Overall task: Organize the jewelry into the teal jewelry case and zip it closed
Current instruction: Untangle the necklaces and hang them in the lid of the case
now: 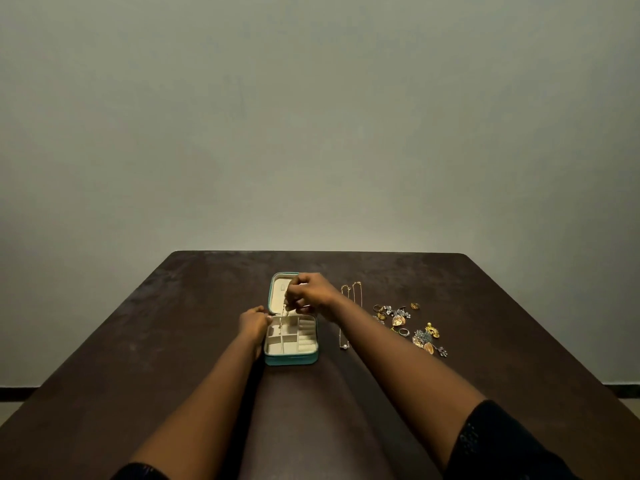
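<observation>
Dark brown table [173,341] against a plain pale wall [311,116]; loose jewelry to the right of the case: two thin gold chains [356,296] laid side by side toward the far edge, a further chain with a small pendant [344,346] nearer, then a scattered cluster of rings, earrings and brooch-like pieces [408,327] in gold and silver tones, well apart from the case. Nothing between the hands and the case. Right hand [310,292] raised over the open lid, fingers pinched shut on the top of a fine chain [284,311] hanging down toward the tray; forearm crossing in from the right, dark sleeve at the elbow. Left hand [254,322] at the left side of the case near the hinge, fingertips touching its edge, fingers curled; firmness of grip not discernible. Teal case [291,360] near the table's middle, lying open, lid tilted back on the far side, cream lining, tray split into several small compartments plus ring rolls on the right.
</observation>
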`<state>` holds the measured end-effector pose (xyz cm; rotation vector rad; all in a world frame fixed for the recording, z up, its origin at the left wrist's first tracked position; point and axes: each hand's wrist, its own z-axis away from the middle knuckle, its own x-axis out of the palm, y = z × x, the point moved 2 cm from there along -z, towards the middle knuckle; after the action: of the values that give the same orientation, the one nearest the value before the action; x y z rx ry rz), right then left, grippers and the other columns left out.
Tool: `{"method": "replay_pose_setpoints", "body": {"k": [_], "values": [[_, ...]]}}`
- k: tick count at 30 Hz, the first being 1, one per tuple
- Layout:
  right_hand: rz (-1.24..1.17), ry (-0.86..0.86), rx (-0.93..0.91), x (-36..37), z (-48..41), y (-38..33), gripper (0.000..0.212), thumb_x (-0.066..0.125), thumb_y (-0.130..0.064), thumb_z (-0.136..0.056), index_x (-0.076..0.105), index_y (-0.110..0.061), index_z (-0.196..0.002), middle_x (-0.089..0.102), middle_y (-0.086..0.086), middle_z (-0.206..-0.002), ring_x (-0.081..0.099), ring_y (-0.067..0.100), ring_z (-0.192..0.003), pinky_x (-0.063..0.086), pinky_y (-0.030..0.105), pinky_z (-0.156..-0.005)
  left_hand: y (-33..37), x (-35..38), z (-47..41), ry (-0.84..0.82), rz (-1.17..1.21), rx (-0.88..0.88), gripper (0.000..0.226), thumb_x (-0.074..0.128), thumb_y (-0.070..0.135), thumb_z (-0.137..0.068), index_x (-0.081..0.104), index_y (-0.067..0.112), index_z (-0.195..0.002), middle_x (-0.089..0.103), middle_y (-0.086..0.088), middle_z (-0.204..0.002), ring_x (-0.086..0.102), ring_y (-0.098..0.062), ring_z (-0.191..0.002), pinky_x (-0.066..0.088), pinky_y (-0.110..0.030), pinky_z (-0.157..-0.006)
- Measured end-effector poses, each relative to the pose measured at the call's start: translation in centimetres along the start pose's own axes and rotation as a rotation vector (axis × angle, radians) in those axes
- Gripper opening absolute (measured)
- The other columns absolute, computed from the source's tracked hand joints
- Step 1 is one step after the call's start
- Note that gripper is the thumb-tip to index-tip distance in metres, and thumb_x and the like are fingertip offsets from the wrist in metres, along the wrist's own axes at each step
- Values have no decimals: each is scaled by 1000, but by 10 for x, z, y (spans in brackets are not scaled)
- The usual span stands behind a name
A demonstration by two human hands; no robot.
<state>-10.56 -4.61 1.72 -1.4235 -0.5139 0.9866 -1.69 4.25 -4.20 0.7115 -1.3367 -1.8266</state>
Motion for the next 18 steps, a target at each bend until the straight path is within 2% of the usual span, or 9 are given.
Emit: {"method": "replay_pose_setpoints", "body": {"k": [2, 4, 6, 7, 9, 12, 13, 16, 18], "values": [[-59, -21, -17, -7, 3, -6, 22, 48, -2, -91, 50, -13, -72, 57, 7, -69, 58, 18, -61, 39, 24, -53, 5, 0, -4, 36, -70, 49, 40, 50, -9, -88, 51, -5, -128, 61, -21, -117, 60, -31, -100, 49, -36, -83], [-78, -38, -18, -13, 3, -10, 19, 49, -2, -90, 53, -12, -75, 57, 6, -70, 59, 17, -63, 44, 24, -57, 12, -2, -6, 104, -183, 136, 35, 55, 4, -87, 61, 4, -121, 63, -16, -122, 60, -31, -109, 49, -38, -95], [-130, -37, -17, -18, 0, -13, 16, 50, -4, -91, 55, -12, -78, 57, 5, -71, 58, 15, -63, 46, 25, -61, 24, -1, 1, 135, -260, 221, 25, 54, 19, -89, 70, 13, -108, 68, -8, -113, 62, -29, -103, 50, -34, -89], [-164, -27, -19, -19, -1, -16, 15, 51, -5, -91, 57, -11, -79, 57, 5, -71, 57, 15, -61, 47, 26, -62, 33, 3, 8, 106, -277, 274, 25, 53, 23, -92, 71, 12, -107, 69, -7, -107, 62, -27, -99, 49, -29, -83], [-210, 6, -29, -23, -4, -21, 16, 52, -7, -91, 60, -11, -77, 56, 5, -68, 54, 11, -54, 48, 25, -60, 48, 15, 22, -45, -216, 351, 27, 49, 21, -96, 70, 5, -102, 67, -10, -90, 60, -21, -83, 44, -26, -68], [-233, 44, -38, -30, -1, -30, 19, 53, -6, -90, 60, -10, -72, 52, 3, -62, 46, 6, -44, 43, 21, -52, 59, 29, 36, -205, -64, 310, 26, 47, 17, -97, 65, 8, -82, 60, -7, -70, 53, -13, -61, 40, -17, -51], [-239, 53, -39, -32, 1, -33, 19, 52, -5, -90, 60, -10, -72, 51, 3, -61, 44, 6, -43, 40, 20, -49, 61, 31, 37, -229, -44, 301, 23, 48, 15, -97, 64, 7, -83, 60, -7, -70, 53, -13, -60, 41, -16, -52], [-227, 69, -52, -42, 6, -36, 16, 52, -8, -90, 59, -9, -75, 52, 4, -64, 42, 7, -47, 31, 19, -46, 63, 34, 36, -255, -80, 321, 14, 53, 7, -93, 64, 4, -102, 62, -6, -76, 57, -14, -65, 43, -21, -62], [-194, 67, -60, -49, 9, -37, 12, 58, -12, -88, 60, -10, -76, 56, 4, -69, 43, 6, -48, 29, 19, -45, 65, 33, 36, -212, -63, 332, 15, 54, 4, -92, 63, 2, -104, 61, -6, -75, 59, -11, -59, 46, -19, -58]]}}
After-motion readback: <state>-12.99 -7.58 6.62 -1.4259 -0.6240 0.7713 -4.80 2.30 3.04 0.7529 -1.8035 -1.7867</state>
